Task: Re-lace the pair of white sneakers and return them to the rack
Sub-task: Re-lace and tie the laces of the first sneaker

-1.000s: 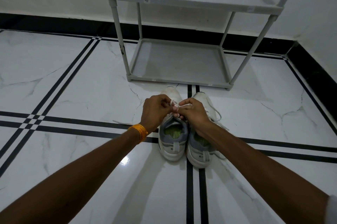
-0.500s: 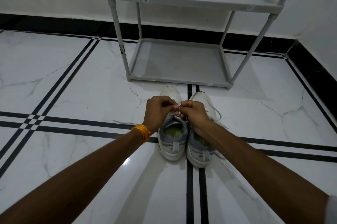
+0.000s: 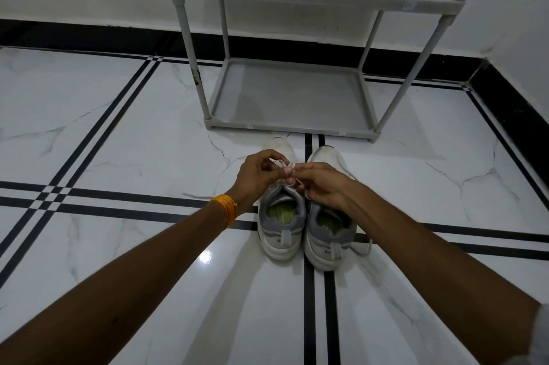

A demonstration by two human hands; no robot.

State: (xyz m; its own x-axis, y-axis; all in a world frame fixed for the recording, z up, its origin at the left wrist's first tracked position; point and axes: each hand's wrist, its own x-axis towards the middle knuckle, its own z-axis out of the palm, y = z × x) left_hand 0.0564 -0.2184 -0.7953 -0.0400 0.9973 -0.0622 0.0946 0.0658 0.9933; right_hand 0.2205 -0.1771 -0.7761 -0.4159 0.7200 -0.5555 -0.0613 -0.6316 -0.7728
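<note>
White marble floor [image 3: 118, 132] with black double stripes fills most of the frame, and a grey plastic shoe rack [image 3: 190, 46] stands at the upper middle. Just in front of its lower shelf, in the centre of the frame, two white sneakers stand side by side with their heels toward the camera: the left sneaker [image 3: 282, 234] and the right sneaker [image 3: 329, 245]. Both are on the floor, outside the rack. Inside each one a green insole [image 3: 282, 211] shows.

Both hands meet over the tongue of the left sneaker. The left hand [image 3: 258, 176], with orange bangles [image 3: 226, 208] on the wrist, has its fingers curled and pinches the white lace [image 3: 282, 165]. The right hand [image 3: 322, 186] is also curled and pinches the same lace from the other side. It looks like a knot or bow is being made, but the fingers hide the detail.

I think the risks are these. If one pinch slips, the loop can open and the tying is lost. A hard pull may drag or tip the sneaker. The right sneaker has a loose lace end [image 3: 364, 247] lying on the floor beside its heel, so it seems not tied yet. If the pair is lifted like this, that end may catch on the rack's edge.
</note>
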